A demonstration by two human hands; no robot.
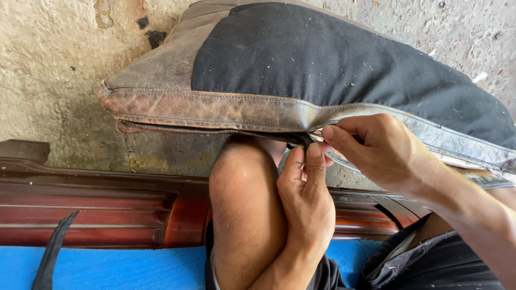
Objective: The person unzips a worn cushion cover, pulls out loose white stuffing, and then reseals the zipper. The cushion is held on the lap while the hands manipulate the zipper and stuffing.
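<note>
Rough concrete floor [54,70] fills the background, stained and pitted, with small dark scraps lying on it beyond the cushion's far-left corner.

A worn seat cushion [301,70] rests across the person's bare knee [242,177]. Its long axis runs from the upper left of the view down to the right edge, and its near long edge faces the person. The top panel is black fabric flecked with lint; the side band [215,110] is cracked brown leather with stitched seams. The left corner of the cushion overhangs the floor with open room around it; the right end passes out of view.

Under the near edge of the cushion, just right of the knee, both hands meet at the seam. The left hand [306,198] rises from below, thumb and forefinger pressed together on a small dark tab [305,140] at the seam. The right hand [381,153] comes in from the right, fingers curled, fingertips pinching the cushion's lower edge beside that tab. The two hands touch at the fingertips.

Below the cushion, a polished red-brown wooden frame rail [107,209] runs level behind the knee. Nearer than the rail lies a blue surface [123,268] with a black strap [51,252] across it. Dark shorts [430,263] cover the lap right of the knee.
</note>
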